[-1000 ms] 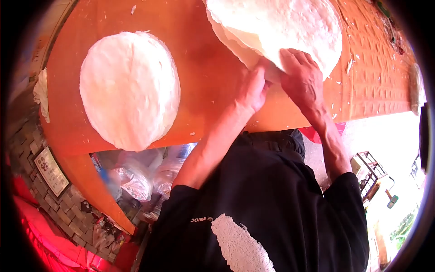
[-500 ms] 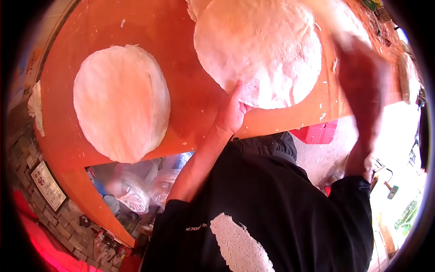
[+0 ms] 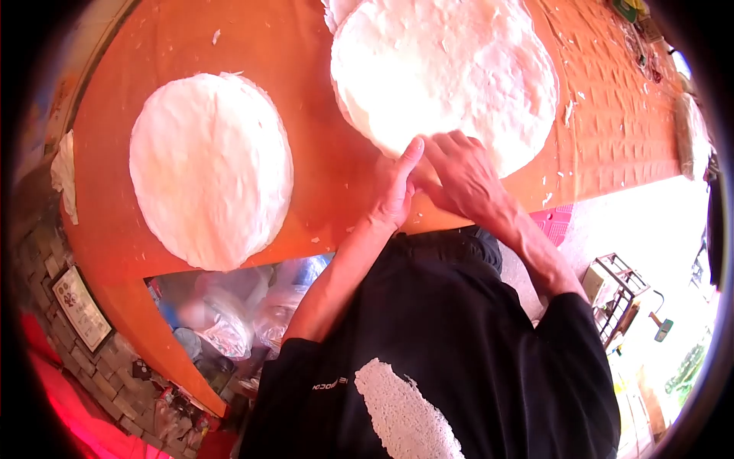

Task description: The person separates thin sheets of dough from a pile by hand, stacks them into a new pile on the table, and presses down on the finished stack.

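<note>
Two round, flat white sheet-like stacks lie on the orange table. The left white stack has no hand on it. At the near edge of the right white stack, my left hand grips the rim, thumb on top and fingers partly hidden beneath. My right hand rests beside it, its fingers bent over the same near edge; its fingertips are partly hidden. Under the far left of the right stack, a bit of another white sheet sticks out.
The orange table has small white scraps on it. A white scrap hangs at its left edge. Clear plastic bags lie below the table. A pink-red crate and a metal rack stand at the right.
My right hand swept out to the right, blurred, and has come back to the near edge beside my left hand. My left hand moved left along the rim. The right stack's top looks flat now.
</note>
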The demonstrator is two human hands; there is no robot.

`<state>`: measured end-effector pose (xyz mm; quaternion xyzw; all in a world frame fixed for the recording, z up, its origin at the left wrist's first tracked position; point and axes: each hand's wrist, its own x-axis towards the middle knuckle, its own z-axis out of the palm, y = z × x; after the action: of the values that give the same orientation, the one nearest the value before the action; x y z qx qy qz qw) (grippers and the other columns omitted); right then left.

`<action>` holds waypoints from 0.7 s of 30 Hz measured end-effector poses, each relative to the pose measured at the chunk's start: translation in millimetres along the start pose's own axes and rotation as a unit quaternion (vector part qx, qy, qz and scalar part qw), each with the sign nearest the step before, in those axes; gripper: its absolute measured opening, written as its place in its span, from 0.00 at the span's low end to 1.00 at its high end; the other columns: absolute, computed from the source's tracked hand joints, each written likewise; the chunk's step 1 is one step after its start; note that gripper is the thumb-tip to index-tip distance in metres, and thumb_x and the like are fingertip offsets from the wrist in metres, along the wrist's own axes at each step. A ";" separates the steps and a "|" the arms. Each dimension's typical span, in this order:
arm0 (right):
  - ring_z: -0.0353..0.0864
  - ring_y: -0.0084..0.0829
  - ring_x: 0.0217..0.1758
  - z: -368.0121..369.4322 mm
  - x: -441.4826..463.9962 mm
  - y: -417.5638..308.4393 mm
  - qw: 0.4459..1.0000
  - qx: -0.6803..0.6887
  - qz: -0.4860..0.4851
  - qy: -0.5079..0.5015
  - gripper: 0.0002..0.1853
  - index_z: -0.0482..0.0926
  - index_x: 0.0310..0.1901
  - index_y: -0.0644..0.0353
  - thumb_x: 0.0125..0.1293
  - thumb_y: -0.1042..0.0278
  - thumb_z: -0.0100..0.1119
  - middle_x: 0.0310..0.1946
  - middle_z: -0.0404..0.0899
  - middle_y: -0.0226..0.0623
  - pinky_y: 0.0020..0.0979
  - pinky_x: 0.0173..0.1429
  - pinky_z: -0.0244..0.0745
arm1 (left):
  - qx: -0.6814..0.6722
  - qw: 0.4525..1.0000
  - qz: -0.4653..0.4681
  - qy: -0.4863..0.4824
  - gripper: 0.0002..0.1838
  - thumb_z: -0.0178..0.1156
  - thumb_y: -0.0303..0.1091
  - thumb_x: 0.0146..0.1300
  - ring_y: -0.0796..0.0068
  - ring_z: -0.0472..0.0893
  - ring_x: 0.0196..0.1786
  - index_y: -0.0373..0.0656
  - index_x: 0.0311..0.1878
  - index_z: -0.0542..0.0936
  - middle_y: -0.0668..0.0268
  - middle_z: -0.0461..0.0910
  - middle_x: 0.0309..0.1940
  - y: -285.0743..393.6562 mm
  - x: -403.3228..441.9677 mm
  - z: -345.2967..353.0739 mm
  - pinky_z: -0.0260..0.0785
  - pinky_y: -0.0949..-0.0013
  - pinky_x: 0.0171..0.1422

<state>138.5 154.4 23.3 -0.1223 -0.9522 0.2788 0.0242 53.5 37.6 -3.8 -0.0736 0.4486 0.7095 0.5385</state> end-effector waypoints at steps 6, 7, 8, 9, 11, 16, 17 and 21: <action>0.65 0.47 0.67 -5.9 -34.5 39.9 0.990 -0.136 -0.030 0.028 0.33 0.71 0.61 0.58 0.49 0.67 0.64 0.62 0.69 0.48 0.53 0.68 0.58 | -0.041 0.996 0.050 0.057 0.22 0.53 0.35 0.64 0.69 0.80 0.49 0.34 0.59 0.69 0.61 0.77 0.52 -7.4 9.5 -0.4 0.79 0.64 0.46; 0.64 0.48 0.67 -7.4 -36.5 49.3 0.984 -0.170 0.014 0.047 0.33 0.71 0.61 0.58 0.47 0.75 0.60 0.62 0.68 0.48 0.52 0.68 0.58 | -0.079 0.996 0.025 0.029 0.23 0.52 0.35 0.64 0.66 0.81 0.48 0.33 0.59 0.69 0.58 0.78 0.52 -2.1 11.4 -3.0 0.80 0.61 0.46; 0.69 0.48 0.63 -15.0 -39.2 54.6 0.983 -0.157 0.044 0.089 0.33 0.72 0.60 0.59 0.46 0.76 0.60 0.59 0.72 0.47 0.48 0.66 0.64 | -0.116 0.993 -0.002 0.002 0.23 0.50 0.35 0.64 0.63 0.82 0.47 0.31 0.59 0.69 0.55 0.78 0.51 2.6 13.0 -6.3 0.81 0.59 0.46; 0.72 0.48 0.61 -17.5 -38.2 61.7 0.982 -0.151 0.031 0.107 0.31 0.73 0.57 0.60 0.46 0.76 0.60 0.56 0.74 0.47 0.46 0.64 0.67 | -0.106 0.994 -0.023 0.005 0.25 0.48 0.38 0.65 0.59 0.83 0.45 0.29 0.59 0.68 0.52 0.80 0.49 7.4 17.9 -11.4 0.81 0.56 0.48; 0.80 0.47 0.49 -29.1 -22.1 66.4 0.976 -0.151 -0.022 0.155 0.23 0.79 0.50 0.58 0.47 0.76 0.61 0.42 0.81 0.44 0.39 0.54 0.76 | -0.138 0.990 0.017 -0.026 0.26 0.49 0.43 0.67 0.58 0.83 0.47 0.31 0.60 0.68 0.50 0.79 0.49 27.0 21.1 -0.3 0.80 0.56 0.48; 0.82 0.40 0.32 -112.3 58.7 97.8 0.970 -0.207 0.128 -0.015 0.08 0.81 0.35 0.58 0.53 0.76 0.58 0.29 0.83 0.40 0.35 0.33 0.77 | -0.119 0.989 0.066 -0.064 0.36 0.47 0.61 0.66 0.45 0.78 0.53 0.33 0.56 0.72 0.46 0.77 0.49 59.8 33.0 -9.0 0.70 0.49 0.61; 0.81 0.40 0.29 -138.6 77.3 114.2 0.953 -0.263 0.143 0.034 0.06 0.81 0.34 0.56 0.53 0.74 0.58 0.26 0.82 0.40 0.34 0.29 0.75 | -0.106 0.992 0.060 -0.034 0.33 0.47 0.58 0.67 0.47 0.78 0.52 0.33 0.56 0.71 0.47 0.77 0.48 60.6 35.6 -15.1 0.71 0.52 0.60; 0.78 0.41 0.34 -226.9 95.8 23.3 0.864 -0.410 -0.017 0.291 0.07 0.79 0.38 0.61 0.60 0.69 0.62 0.37 0.78 0.47 0.37 0.37 0.73 | 0.054 0.991 0.053 0.110 0.23 0.50 0.44 0.70 0.56 0.79 0.51 0.32 0.55 0.71 0.51 0.77 0.46 49.9 48.3 -29.7 0.74 0.59 0.57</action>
<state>76.7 316.1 200.1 -0.1809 -0.9323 -0.1849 0.2526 -19.0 49.2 -21.8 -0.0979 0.5462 0.6994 0.4505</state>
